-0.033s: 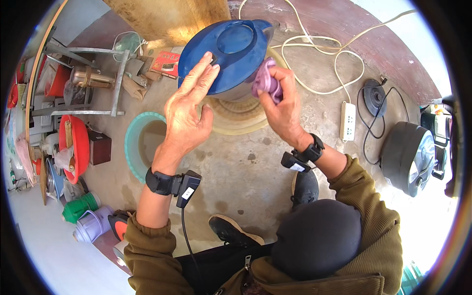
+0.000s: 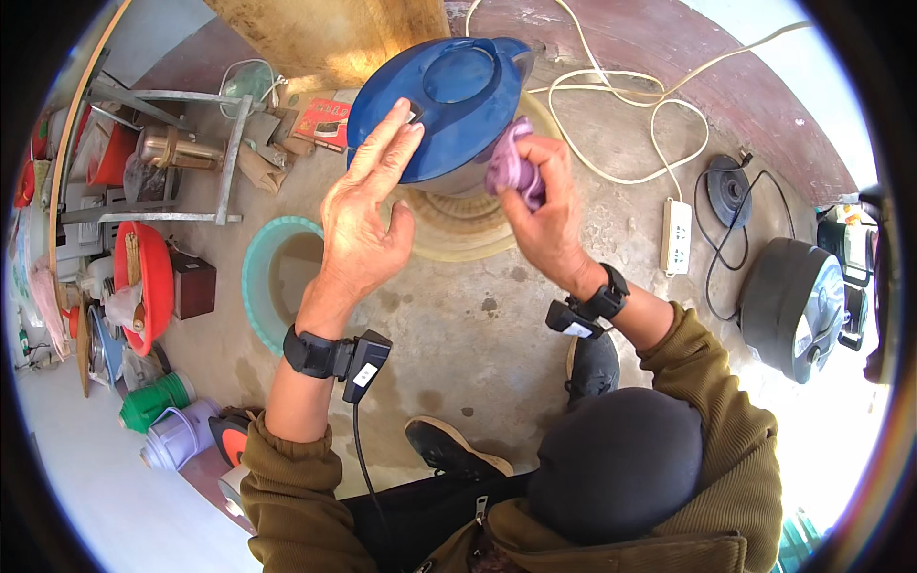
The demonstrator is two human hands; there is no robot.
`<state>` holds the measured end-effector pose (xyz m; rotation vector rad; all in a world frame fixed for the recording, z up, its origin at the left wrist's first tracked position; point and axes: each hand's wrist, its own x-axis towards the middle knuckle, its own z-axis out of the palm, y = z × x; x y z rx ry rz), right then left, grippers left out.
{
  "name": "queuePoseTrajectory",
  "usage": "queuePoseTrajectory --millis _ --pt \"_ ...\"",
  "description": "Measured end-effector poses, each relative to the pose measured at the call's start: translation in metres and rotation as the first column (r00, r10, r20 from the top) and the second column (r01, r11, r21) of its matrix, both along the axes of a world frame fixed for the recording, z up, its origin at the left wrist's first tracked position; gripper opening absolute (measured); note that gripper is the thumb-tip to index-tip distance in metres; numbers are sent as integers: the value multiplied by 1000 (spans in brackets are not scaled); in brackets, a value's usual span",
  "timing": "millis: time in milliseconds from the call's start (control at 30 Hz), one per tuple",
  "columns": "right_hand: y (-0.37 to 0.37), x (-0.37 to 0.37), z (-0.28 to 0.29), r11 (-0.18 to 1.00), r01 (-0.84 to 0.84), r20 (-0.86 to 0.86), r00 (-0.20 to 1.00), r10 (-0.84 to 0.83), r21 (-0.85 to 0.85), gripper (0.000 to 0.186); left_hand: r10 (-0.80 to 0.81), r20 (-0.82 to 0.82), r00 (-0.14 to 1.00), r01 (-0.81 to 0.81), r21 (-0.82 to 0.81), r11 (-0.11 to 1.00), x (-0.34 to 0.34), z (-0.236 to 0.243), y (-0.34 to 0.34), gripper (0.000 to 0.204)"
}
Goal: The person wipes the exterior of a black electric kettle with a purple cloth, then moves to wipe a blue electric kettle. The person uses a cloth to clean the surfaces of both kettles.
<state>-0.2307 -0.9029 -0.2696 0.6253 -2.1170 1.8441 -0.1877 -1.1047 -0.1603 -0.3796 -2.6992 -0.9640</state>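
A rounded container with a blue lid (image 2: pixel 392 91) sits on a round, pale stool-like base (image 2: pixel 458 234) ahead of me. Its exact kind does not show. My left hand (image 2: pixel 358 229) lies with fingers stretched out on the lid's near left part, beside a small dark button or latch. In my right hand (image 2: pixel 554 215) a crumpled purple cloth (image 2: pixel 513 172) is pinched and pressed to the container's near right side. Part of the lower body is hidden behind the cloth and my hands.
A turquoise basin (image 2: pixel 253 277) with murky water stands left of the base. A white power strip (image 2: pixel 675 239) and its looping cord lie right, near a black pot-like appliance (image 2: pixel 793 306). At left are a metal rack (image 2: pixel 229 172) and a red basin (image 2: pixel 162 286).
My right hand and the cloth have shifted very slightly left and down along the container's side. My left hand stays on the lid.
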Motion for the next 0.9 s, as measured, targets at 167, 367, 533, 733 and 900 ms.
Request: queuePoseTrajectory --millis 167,367,533,733,900 --pt "-10 20 12 989 -145 -108 983 147 29 56 -34 -28 999 39 200 979 0 -7 -11 76" --pt "-6 16 26 976 -210 -372 902 217 59 57 62 10 998 -60 461 885 1 -9 -14 72" --pt "14 -5 30 986 45 -520 853 47 163 56 103 -226 969 -65 172 983 -9 -12 -25 51" --pt "16 -26 17 934 25 -536 825 181 355 63 133 129 983 -181 506 843 -11 -19 -38 48" --pt "14 -35 31 884 -11 -563 767 308 468 60 103 254 962 -246 631 736 -11 -13 -51 52"
